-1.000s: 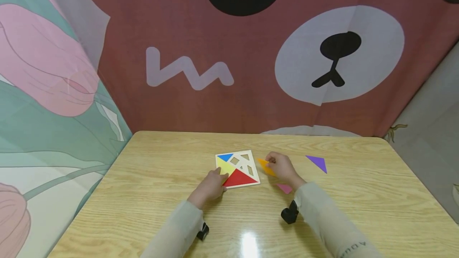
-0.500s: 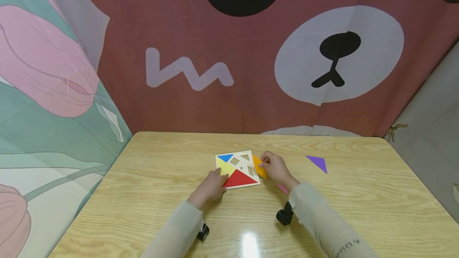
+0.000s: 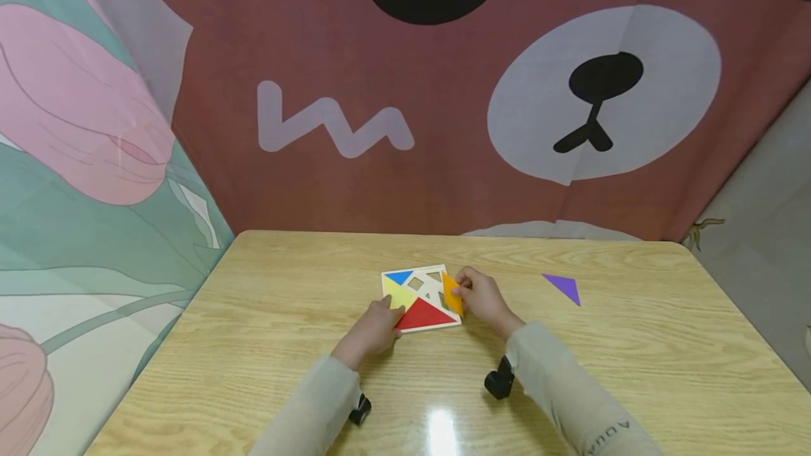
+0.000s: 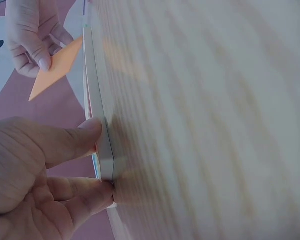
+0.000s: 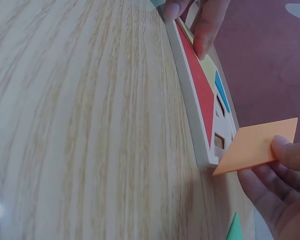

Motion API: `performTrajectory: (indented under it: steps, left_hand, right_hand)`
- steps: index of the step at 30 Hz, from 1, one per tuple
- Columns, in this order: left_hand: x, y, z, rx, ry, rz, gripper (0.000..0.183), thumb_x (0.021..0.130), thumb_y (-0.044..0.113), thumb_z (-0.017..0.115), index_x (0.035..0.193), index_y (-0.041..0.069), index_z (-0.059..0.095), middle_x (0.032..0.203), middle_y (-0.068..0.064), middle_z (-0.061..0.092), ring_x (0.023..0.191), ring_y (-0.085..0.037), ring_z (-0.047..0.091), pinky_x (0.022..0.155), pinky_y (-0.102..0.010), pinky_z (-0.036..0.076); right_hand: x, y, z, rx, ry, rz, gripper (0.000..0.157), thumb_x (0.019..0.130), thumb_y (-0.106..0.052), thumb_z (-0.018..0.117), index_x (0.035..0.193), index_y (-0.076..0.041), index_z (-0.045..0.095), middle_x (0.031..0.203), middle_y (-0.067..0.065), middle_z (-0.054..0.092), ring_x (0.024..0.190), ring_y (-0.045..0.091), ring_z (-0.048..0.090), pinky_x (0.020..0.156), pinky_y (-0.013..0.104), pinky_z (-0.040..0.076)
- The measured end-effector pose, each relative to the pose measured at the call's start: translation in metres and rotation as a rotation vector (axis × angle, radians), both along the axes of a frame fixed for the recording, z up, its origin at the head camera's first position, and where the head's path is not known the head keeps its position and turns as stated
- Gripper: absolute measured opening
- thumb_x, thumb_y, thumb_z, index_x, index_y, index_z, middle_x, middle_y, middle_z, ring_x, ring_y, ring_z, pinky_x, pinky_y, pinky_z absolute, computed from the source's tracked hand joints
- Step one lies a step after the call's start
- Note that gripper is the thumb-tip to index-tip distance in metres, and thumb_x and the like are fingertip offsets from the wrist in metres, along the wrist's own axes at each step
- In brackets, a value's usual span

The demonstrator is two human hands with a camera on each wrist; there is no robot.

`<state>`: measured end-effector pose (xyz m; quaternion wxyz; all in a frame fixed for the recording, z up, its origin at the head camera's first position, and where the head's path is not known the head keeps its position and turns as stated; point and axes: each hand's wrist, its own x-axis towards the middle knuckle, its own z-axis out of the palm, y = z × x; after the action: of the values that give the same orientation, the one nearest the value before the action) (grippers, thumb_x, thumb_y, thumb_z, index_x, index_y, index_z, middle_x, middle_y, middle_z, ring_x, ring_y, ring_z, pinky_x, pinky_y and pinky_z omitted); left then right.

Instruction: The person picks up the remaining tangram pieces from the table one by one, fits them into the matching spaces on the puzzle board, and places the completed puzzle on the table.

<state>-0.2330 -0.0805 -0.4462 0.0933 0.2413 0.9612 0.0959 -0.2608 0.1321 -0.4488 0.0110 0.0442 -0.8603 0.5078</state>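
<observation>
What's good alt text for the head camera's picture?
A person's right hand holds an orange piece at the right edge of a puzzle board; the left hand grips its left side. A purple triangle lies farther right.

Soft, even indoor light; the head view fairly clear, both wrist views hazy and low in contrast.
In the head view, the tabletop [image 3: 272, 301] carries a white patch of glare at six o'clock, and a faint, soft-edged shadow lies beside the right sleeve [image 3: 579, 385] at five. In the left wrist view, the wood grain blurs and pales toward three o'clock, with the orange piece [image 4: 57, 69] dimly reflected at eleven. In the right wrist view, a blown-out spot glows at eight.
</observation>
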Motion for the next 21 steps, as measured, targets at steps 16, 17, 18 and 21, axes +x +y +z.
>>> performTrajectory:
  steps: [16, 17, 18, 21]
  left_hand:
    - [-0.0005, 0.0008, 0.0016, -0.003, -0.008, -0.002, 0.042, 0.084, 0.018, 0.056, 0.123, 0.004, 0.049, 0.127, -0.024, 0.037, 0.113, -0.035, 0.037, 0.091, -0.039, 0.034]
    - [-0.0004, 0.0009, 0.0016, -0.004, -0.011, 0.001, 0.042, 0.084, 0.018, 0.056, 0.123, 0.005, 0.049, 0.127, -0.024, 0.037, 0.113, -0.035, 0.037, 0.091, -0.039, 0.034]
    - [-0.0006, 0.0011, 0.0016, -0.006, -0.014, 0.004, 0.042, 0.084, 0.018, 0.056, 0.123, 0.005, 0.049, 0.127, -0.023, 0.037, 0.113, -0.035, 0.037, 0.091, -0.039, 0.034]
    - [-0.0012, 0.0015, 0.001, -0.007, -0.02, 0.009, 0.042, 0.084, 0.019, 0.056, 0.123, 0.005, 0.049, 0.127, -0.023, 0.037, 0.113, -0.035, 0.037, 0.091, -0.039, 0.034]
  right_hand:
    - [-0.0014, -0.0051, 0.0023, -0.023, 0.015, 0.009, 0.005, 0.08, 0.0, 0.057, 0.081, -0.001, 0.052, 0.072, 0.008, 0.051, 0.059, 0.019, 0.05, 0.05, 0.031, 0.048]
    - [-0.0014, -0.0055, 0.0021, -0.023, 0.012, 0.009, 0.005, 0.08, 0.0, 0.057, 0.082, -0.001, 0.052, 0.072, 0.008, 0.051, 0.058, 0.018, 0.05, 0.05, 0.03, 0.048]
    - [-0.0015, -0.0059, 0.0019, -0.021, 0.009, 0.008, 0.005, 0.08, 0.0, 0.057, 0.082, -0.002, 0.053, 0.072, 0.008, 0.051, 0.058, 0.018, 0.049, 0.05, 0.029, 0.048]
    - [-0.0021, -0.0069, 0.0007, -0.018, 0.003, 0.011, 0.005, 0.08, 0.0, 0.057, 0.082, -0.001, 0.053, 0.072, 0.007, 0.051, 0.058, 0.017, 0.048, 0.05, 0.028, 0.047]
